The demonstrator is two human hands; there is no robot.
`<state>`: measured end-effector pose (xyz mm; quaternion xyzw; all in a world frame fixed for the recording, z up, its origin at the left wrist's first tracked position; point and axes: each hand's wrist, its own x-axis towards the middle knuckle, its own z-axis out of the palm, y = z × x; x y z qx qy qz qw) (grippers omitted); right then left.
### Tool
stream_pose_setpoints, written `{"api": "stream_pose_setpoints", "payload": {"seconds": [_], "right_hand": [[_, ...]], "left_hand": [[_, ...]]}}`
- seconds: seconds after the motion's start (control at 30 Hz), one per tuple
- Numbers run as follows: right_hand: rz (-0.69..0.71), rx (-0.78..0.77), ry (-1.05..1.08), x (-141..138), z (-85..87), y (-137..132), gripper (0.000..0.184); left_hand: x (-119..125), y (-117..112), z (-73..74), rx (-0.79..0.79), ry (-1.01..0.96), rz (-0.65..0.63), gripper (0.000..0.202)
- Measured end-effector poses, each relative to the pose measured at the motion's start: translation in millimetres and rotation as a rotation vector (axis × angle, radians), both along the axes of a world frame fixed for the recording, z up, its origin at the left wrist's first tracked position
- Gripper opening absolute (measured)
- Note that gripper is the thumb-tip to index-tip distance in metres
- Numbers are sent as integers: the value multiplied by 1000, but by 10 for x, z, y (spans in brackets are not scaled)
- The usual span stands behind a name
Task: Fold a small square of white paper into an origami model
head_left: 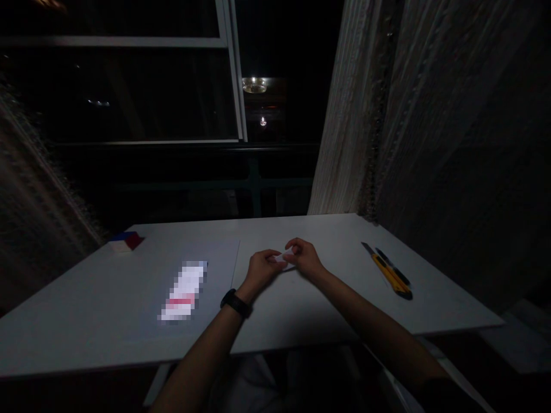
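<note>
Both hands meet over the middle of a white table (107,298). My left hand (262,268), with a dark watch (236,302) on its wrist, pinches one end of a small white piece of paper (284,258). From the other side my right hand (305,256) pinches the same piece, its fingers curled over it. The paper is small and mostly hidden by the fingers. The room is dim.
A yellow utility knife (387,271) and a dark pen lie on the table's right side. A blurred white and pink slip (183,291) lies to the left, and a red, white and blue block (124,241) sits at the far left corner. Curtains hang right; a dark window is behind.
</note>
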<state>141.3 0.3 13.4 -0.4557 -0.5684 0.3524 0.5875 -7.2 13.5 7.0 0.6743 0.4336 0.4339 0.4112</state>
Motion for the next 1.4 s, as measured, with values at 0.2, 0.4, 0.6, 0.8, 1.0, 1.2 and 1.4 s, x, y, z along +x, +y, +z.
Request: {"api": "stream_pose_setpoints", "payload": {"seconds": [0.2,0.4,0.6,0.8,1.0,1.2,1.4], "right_hand": [[40,-1,98,32,6,15,35],[125,35,-193,90,20,2,40],[143,56,-220,90,50,-32,34],[100,34,-163,59,24,-26,31],[116,46,-246,47,25,-33,34],[111,46,-153,63,19,-7,36],[107,47,-108,76,43,-7,33]], "left_hand": [[-3,7,-21,-88,-38,-80,35],[-2,-5,-4,-34,0,-64,42],[-8,-56,48,-31,-15,-149,42],[1,-32,17,-54,-49,-128,45],[12,-30,23,-81,-77,-153,45],[4,-42,58,-153,-119,-156,51],[2,-61,60,-165,-126,-172,52]]}}
